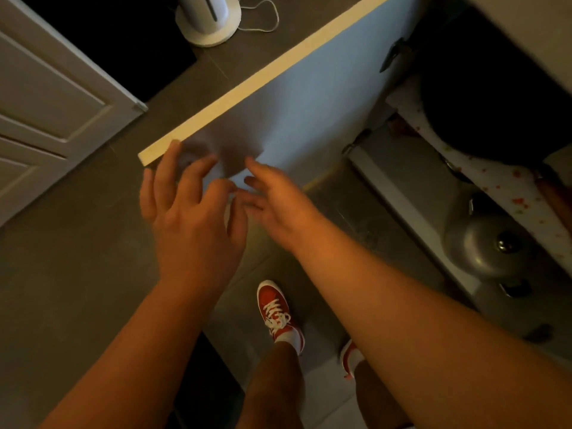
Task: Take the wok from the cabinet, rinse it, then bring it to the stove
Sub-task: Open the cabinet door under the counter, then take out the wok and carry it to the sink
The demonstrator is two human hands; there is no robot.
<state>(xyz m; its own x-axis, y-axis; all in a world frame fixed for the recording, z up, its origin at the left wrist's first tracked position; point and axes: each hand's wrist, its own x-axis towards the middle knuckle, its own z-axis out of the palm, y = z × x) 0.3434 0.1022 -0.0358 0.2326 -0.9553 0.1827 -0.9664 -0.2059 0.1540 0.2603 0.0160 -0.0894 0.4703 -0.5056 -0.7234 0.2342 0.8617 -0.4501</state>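
Dim kitchen, dark grey tiled floor (77, 274), camera looking steeply down. White cabinet door (309, 97) stands swung open, its pale edge running diagonally from lower left to upper right. Open cabinet (464, 187) at right, two levels visible.

Upper shelf carries a patterned liner (507, 187) with red specks. Large dark round vessel, most likely the wok (495, 97), sits on that liner deep in shadow; its shape detail is not readable. Below it on the lower shelf: a domed metal lid (486, 243) with a dark knob.

Left hand (192, 218) is in front of the door's free corner, fingers spread and slightly curled, grip wide, holding nothing. Right hand (278, 202) just beside it, fingers loosely extended toward the door face, grip also wide and empty. Fingertips of the two hands nearly meet; both are blurred. Neither touches the wok, which is well apart to the right.

Red sneaker (275, 311) with white laces on the floor under the arms. White round appliance base (207, 23) with cord at top. Panelled white door (52, 97) at left.
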